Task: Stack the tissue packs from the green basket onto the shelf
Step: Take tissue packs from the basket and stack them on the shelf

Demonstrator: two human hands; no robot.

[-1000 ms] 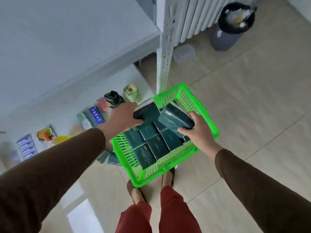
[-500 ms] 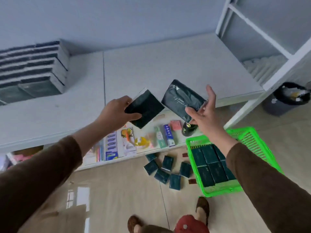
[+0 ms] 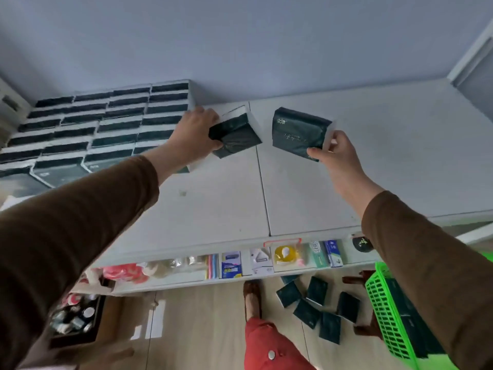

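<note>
Dark green plastic film, slightly glossy and creased: that is the wrap on both tissue packs I hold above the shelf (image 3: pixel 306 188). My left hand (image 3: pixel 192 132) grips the left pack (image 3: pixel 234 136) with fingers curled over its far edge and thumb under, close beside the existing stack (image 3: pixel 101 124) at the back left. My right hand (image 3: pixel 333 153) pinches the right pack (image 3: pixel 297 134) at its near corner, thumb on the face; this pack hangs tilted, clear of the board. Judgement: the packs are light and soft, they give under pressure, and the film looks slippery, so a hold across the short sides should serve better than a corner pinch, which lets the pack swing. The shelf top is white, flat and bare to the right of the stack, with a seam down the middle. The green basket (image 3: pixel 384 311) sits low at right, more packs in it; loose packs (image 3: pixel 317 305) lie on the tiled floor. A lower shelf (image 3: pixel 186 279) carries small goods.
</note>
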